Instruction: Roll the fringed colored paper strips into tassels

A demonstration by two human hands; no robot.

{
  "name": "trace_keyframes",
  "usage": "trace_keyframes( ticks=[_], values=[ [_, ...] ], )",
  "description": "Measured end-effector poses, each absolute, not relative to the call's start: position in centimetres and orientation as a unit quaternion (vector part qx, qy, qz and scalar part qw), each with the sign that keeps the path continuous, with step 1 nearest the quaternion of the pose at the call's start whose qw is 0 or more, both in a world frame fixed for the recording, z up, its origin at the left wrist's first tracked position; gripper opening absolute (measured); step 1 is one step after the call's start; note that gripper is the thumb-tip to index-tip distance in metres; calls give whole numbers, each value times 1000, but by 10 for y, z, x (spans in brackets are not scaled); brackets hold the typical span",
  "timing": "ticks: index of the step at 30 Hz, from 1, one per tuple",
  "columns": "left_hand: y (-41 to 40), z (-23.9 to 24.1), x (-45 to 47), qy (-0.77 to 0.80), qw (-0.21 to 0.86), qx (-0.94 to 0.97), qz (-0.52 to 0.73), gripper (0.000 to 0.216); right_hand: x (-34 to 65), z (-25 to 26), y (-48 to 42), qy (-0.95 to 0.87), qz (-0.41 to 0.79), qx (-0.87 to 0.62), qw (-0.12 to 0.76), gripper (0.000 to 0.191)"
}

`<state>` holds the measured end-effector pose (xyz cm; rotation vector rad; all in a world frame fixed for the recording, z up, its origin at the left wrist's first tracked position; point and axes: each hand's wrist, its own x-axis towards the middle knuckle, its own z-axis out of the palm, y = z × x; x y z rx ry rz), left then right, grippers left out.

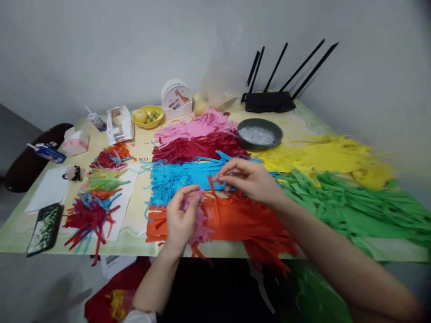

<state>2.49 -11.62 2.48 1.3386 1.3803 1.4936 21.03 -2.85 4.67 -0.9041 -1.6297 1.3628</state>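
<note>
My left hand [182, 215] is closed around a bundle of pink strips [201, 224], their ends hanging over the orange pile. Higher and to the right, my right hand [251, 179] pinches a thin orange strip [211, 185] between thumb and fingers. Below both hands lies a heap of orange fringed strips [235, 220]. Blue strips [171, 179] lie just behind it, then dark red strips [195, 148] and pink fringed strips [195, 128]. To the right are green strips [343, 206] and yellow strips [323, 157].
At left, mixed-colour bundles [90, 211] rest on white paper, near a phone [45, 229], a hair clip [76, 173] and drink cartons [50, 152]. Along the back stand a yellow fruit bowl [139, 124], a giraffe-print holder [178, 110], a dark bowl [243, 139] and a black router [269, 102].
</note>
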Motion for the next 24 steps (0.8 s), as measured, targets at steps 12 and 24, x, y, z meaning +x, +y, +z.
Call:
trace_keyframes(
  ticks=[12, 24],
  values=[
    [-147, 37, 19, 489, 301, 585, 573, 11, 168, 39, -106, -513, 635, -305, 490, 26],
    [-150, 46, 2, 458, 160, 733, 477, 9, 168, 39, -109, -536, 634, -317, 459, 19]
  ],
)
